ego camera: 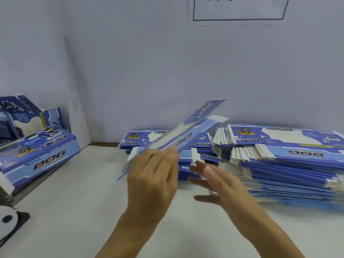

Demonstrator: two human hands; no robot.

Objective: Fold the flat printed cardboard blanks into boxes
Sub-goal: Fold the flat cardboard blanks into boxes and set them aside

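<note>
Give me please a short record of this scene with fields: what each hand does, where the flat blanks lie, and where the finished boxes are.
left hand: left hand holds one blank lifted off the table, tilted, blurred by motion
right hand: right hand open, fingers straight, holds nothing, near the stacks
flat blanks: two stacks on the table by the wall, the middle stack and the larger right stack
finished boxes: folded boxes piled at the left edge
task state: lifted blank not yet folded
</note>
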